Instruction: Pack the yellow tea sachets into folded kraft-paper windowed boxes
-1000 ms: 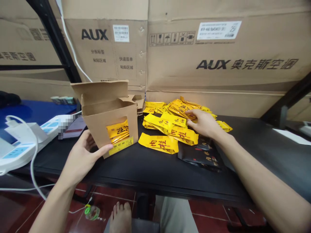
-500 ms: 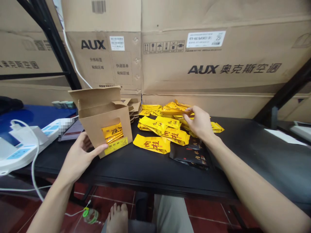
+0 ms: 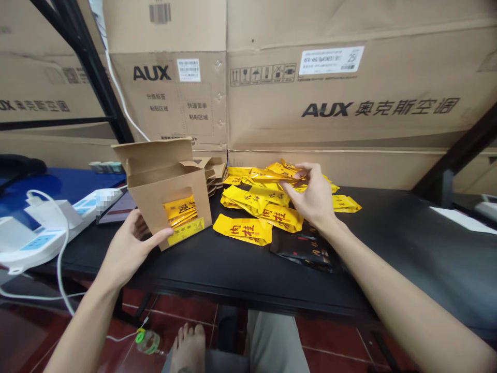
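Head view: a black tabletop [image 3: 217, 274], greyer with reflected light toward the right, runs across the scene, backed by tall brown cartons [image 3: 267, 124] printed AUX and a black metal frame [image 3: 100, 85] with slanting posts. Left of centre on the tabletop stands an open cardboard box [image 3: 149, 207], its flap up and yellow packets [image 3: 180, 210] showing through its front window; the left hand [image 3: 132, 246] grips its lower left side, thumb on the yellow label [image 3: 189, 230], the other fingers partly hidden behind. To its right lies a loose heap [image 3: 246, 199] of more such packets, with black packets [image 3: 298, 248] at its near right edge. At the heap's far side, the right hand [image 3: 312, 194] holds a yellow packet [image 3: 267, 176] between thumb and fingers. Folded cardboard [image 3: 214, 171] sits behind the box. Farther left are a white power strip [image 3: 73, 220] with plugs and a blue surface [image 3: 68, 181]. Below, red floor tiles [image 3: 330, 331] show, with a green-topped clear bottle [image 3: 148, 342] and, near it, a bare foot [image 3: 189, 347].
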The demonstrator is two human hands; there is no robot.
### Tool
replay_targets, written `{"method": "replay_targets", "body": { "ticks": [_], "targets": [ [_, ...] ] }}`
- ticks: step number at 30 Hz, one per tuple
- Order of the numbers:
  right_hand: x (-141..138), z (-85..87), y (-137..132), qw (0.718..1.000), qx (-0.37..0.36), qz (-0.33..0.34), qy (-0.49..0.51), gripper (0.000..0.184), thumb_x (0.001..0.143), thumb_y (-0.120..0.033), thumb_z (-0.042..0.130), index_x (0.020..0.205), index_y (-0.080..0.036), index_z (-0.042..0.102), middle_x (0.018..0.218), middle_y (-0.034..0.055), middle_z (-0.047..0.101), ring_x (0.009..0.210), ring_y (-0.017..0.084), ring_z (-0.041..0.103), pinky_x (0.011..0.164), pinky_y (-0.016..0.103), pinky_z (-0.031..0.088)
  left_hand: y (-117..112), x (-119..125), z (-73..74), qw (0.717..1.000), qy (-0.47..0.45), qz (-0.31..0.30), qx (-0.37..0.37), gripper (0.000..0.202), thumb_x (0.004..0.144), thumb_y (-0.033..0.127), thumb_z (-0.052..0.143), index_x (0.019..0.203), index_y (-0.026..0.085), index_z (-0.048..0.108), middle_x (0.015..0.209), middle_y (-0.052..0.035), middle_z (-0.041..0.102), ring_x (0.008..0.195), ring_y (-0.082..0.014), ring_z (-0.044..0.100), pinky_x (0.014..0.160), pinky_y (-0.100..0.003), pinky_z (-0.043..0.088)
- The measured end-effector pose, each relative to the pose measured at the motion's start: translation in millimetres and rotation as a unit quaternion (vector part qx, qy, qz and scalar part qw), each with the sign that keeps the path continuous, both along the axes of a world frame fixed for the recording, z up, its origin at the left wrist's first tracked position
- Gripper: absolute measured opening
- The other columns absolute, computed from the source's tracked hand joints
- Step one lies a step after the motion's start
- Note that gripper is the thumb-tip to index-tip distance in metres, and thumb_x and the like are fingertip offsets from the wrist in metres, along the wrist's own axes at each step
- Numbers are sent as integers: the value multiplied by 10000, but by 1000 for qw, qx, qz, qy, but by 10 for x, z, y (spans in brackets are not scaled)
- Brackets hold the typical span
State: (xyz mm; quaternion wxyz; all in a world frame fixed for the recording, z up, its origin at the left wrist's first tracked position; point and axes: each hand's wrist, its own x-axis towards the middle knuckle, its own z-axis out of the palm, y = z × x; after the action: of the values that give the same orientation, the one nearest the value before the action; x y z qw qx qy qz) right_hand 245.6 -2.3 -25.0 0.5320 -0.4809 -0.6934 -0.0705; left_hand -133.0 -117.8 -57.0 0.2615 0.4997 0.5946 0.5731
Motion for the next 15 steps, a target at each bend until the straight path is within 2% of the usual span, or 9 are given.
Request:
{"method": "replay_targets", "body": {
  "ticks": [11,15],
  "targets": [
    [-69,12,-51,1000,-15,9,-11,500,791,-458,719,1192,-195,575,966,90,703,816,249,682,836,458,589,-15,-13,-24,1000,-9,-16,8,661,652,427,914,1208,251,604,1382,-126,732,1301,-367,695,1187,-564,529],
    [-67,37,-75,1000,-18,15,11,389,800,-412,695,1107,-205,578,1011,101,726,836,236,708,849,440,604,9,-22,-50,1000,-16,-21,8,698,631,437,922,1218,239,601,1364,-126,739,1291,-366,697,1183,-572,526]
  ]
}}
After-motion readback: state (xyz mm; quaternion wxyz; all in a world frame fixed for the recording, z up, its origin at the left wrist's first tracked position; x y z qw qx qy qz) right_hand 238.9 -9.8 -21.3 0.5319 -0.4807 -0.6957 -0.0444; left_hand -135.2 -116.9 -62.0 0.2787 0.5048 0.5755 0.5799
